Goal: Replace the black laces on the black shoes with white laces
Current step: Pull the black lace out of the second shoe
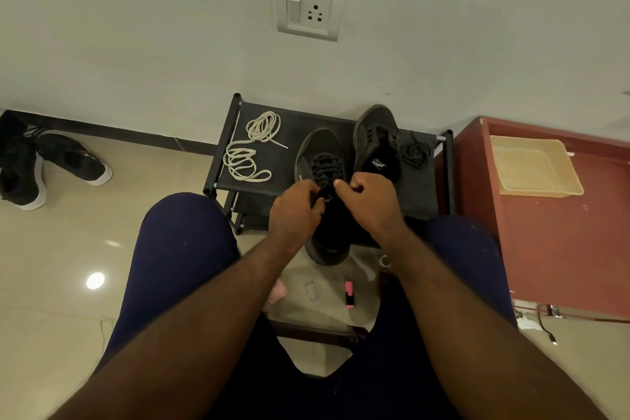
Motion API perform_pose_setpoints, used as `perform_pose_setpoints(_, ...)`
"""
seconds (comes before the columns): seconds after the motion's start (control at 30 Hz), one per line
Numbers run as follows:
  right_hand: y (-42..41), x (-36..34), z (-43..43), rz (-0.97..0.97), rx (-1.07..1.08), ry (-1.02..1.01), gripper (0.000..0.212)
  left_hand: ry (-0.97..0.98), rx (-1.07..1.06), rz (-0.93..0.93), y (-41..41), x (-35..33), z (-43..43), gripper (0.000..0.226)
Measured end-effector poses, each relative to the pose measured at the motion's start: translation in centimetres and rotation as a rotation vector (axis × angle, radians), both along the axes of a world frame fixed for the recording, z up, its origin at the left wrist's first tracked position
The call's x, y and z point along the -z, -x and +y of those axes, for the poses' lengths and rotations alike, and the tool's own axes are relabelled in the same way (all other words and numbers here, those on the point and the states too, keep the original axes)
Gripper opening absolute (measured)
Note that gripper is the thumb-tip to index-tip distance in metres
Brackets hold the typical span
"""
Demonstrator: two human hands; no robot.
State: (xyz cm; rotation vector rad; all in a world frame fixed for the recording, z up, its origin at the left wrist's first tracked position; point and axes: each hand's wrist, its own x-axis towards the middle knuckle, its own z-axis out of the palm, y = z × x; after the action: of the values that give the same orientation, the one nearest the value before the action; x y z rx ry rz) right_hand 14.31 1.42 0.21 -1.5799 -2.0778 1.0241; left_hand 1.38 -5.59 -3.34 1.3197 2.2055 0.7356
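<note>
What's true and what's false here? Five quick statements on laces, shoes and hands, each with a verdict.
1. Two white laces lie on the rack, left of the near shoe. True.
2. The near shoe is laced white. False: it carries a black lace.
3. A loose black lace lies right of the far shoe. True.
4. The left hand rests on a knee. False: it and the right hand pinch the black lace.
5. The tan tray sits on the rack. False: it sits on the red cabinet.

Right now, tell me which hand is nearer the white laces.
Left. The left hand is just right of the white laces; the right hand lies farther right.
</note>
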Motion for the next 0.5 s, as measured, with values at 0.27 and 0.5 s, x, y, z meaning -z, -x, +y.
perform_pose_setpoints(0.27, 1.0, 0.8, -0.5, -0.491, -0.302, -0.268, 0.024, -0.043, -0.021, -0.033, 0.2, 0.3, 0.0, 0.022)
perform_pose_setpoints(0.5, 0.6, 1.7, -0.1, -0.166, -0.111, -0.245, 0.014, -0.046, -0.057, -0.058, 0.2, 0.2, 0.4, 0.018)
